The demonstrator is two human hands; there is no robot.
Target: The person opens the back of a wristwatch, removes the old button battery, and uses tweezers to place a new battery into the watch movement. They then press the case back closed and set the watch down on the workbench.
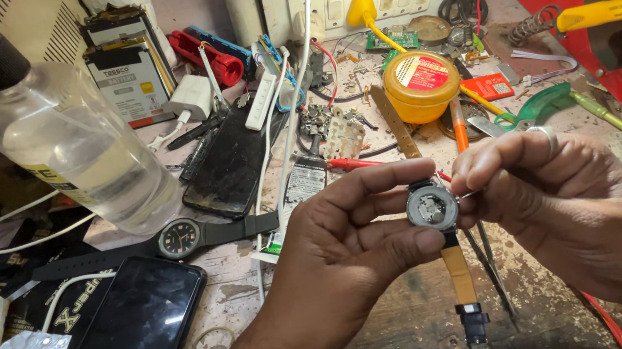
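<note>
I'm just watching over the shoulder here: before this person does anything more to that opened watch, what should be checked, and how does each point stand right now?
1. Round metal wristwatch with tan strap held firmly: ok, the left hand pinches it between thumb and fingers.
2. Back open, inner parts showing: ok.
3. Right hand at the case edge: ok, though what its fingertips pinch cannot be told.
4. Tan strap hanging free, not snagged: ok.
5. Thin metal tweezers close by on the wooden bench: ok.
6. Clear plastic bottle of liquid away from the hands: ok.

The left hand [340, 249] pinches with thumb and fingers just left of the right hand [559, 200], whose fingers curl in.
</note>
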